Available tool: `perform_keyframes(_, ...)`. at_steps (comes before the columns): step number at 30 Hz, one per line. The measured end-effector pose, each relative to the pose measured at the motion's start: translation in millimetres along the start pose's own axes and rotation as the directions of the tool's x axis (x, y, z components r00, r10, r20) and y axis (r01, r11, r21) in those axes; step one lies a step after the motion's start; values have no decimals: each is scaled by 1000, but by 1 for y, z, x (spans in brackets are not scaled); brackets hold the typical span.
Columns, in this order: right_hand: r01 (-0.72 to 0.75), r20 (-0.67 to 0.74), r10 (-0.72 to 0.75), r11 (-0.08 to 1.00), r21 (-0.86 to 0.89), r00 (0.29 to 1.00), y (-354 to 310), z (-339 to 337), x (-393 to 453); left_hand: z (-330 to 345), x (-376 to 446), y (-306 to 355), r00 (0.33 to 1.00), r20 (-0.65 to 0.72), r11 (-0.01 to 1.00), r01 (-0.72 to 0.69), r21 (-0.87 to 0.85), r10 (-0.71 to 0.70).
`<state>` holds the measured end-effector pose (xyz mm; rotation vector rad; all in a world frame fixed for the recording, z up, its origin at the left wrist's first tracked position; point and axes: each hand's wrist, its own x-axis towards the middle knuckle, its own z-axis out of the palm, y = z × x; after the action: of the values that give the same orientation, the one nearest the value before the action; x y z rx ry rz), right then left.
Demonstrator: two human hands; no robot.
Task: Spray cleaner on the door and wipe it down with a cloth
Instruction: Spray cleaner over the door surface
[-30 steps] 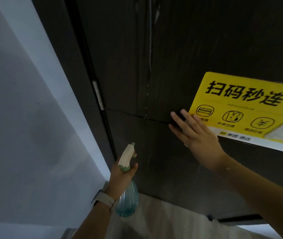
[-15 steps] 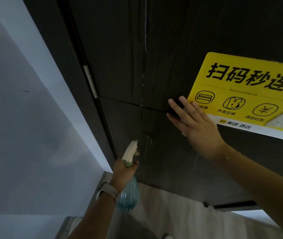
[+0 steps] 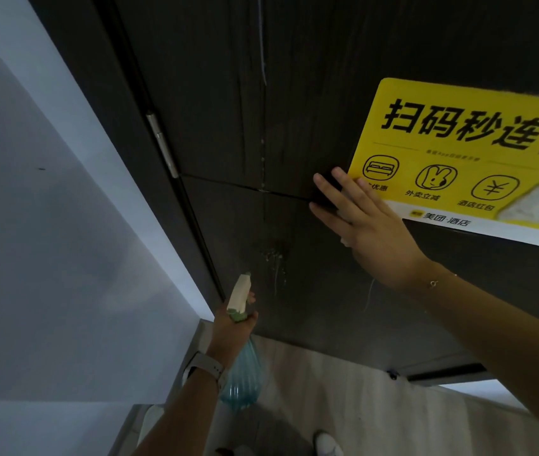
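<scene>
The dark wood-grain door (image 3: 222,93) fills the upper view. My left hand (image 3: 230,330) grips a spray bottle (image 3: 243,381) with a blue-green body and a pale nozzle aimed at the door's lower panel. A wet patch of droplets (image 3: 274,255) runs down the door just above the nozzle. My right hand (image 3: 371,235) lies flat on the door with straight fingers, at the lower left corner of a yellow sticker (image 3: 458,143). A dark cloth-like thing (image 3: 325,189) shows under its fingertips; I cannot tell exactly what it is.
A pale wall (image 3: 47,258) stands on the left, meeting the door frame, where a metal hinge (image 3: 162,144) sits. Light wood-look floor (image 3: 343,406) lies below the door's bottom edge. A white shoe (image 3: 327,444) shows at the bottom.
A wet spray patch has appeared on the lower panel and now drips. My left hand with the bottle has dropped slightly. My right hand stays pressed by the sticker's corner.
</scene>
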<state>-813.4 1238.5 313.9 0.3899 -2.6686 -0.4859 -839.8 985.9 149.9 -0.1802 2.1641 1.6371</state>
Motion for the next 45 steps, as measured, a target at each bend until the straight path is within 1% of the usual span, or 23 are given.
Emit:
perform_keyframes(4,21,22,-22,999,45,1000,8,-20,-27,8,-24,15,998,46,998,32,52,-34)
perform_keyframes(6,-27,24,26,998,62,999,22,-30,-50,16,-39,25,996,83,998,32,49,-36)
perform_keyframes(9,-141,7,141,987,83,990,44,-40,-87,36,-53,36,989,150,999,-4,53,-4)
perform_keyframes(12,-211,-12,211,977,7,977,60,-42,-118,69,-64,49,993,115,1000,-12,13,11)
perform_keyframes(14,-240,1,240,969,-54,971,71,-39,-134,94,-71,58,995,93,999,-40,-23,42)
perform_keyframes(16,-257,1,257,964,-74,966,79,-36,-143,117,-77,64,992,91,996,-81,-26,83)
perform_keyframes(18,-258,-5,258,963,-74,966,84,-32,-147,137,-78,64,985,117,992,-128,15,125)
perform_keyframes(21,-257,-19,256,964,-68,967,85,-27,-147,156,-76,60,982,142,988,-134,70,124)
perform_keyframes(24,-254,-36,252,965,-65,967,86,-23,-147,165,-74,51,986,132,992,-110,67,100)
perform_keyframes(27,-250,-39,247,966,-70,968,87,-21,-148,167,-71,36,982,143,988,-134,72,123)
perform_keyframes(30,-259,-49,256,963,-78,966,85,-20,-147,166,-68,25,980,142,988,-149,42,142)
perform_keyframes(33,-267,-54,263,961,-76,963,84,-19,-146,165,-65,16,973,193,991,-130,23,123)
perform_keyframes(36,-255,-25,253,962,-100,967,85,-19,-147,165,-62,10,968,228,994,-111,22,103)
perform_keyframes(39,-228,-9,229,967,-114,973,88,-19,-148,168,-60,3,975,206,993,-95,68,80)
perform_keyframes(41,-221,-9,221,969,-111,975,89,-19,-148,169,-56,-3,976,199,990,-111,89,92)
perform_keyframes(45,-231,-73,228,972,-33,971,81,-17,-152,170,-50,-17,986,148,993,-92,71,81)
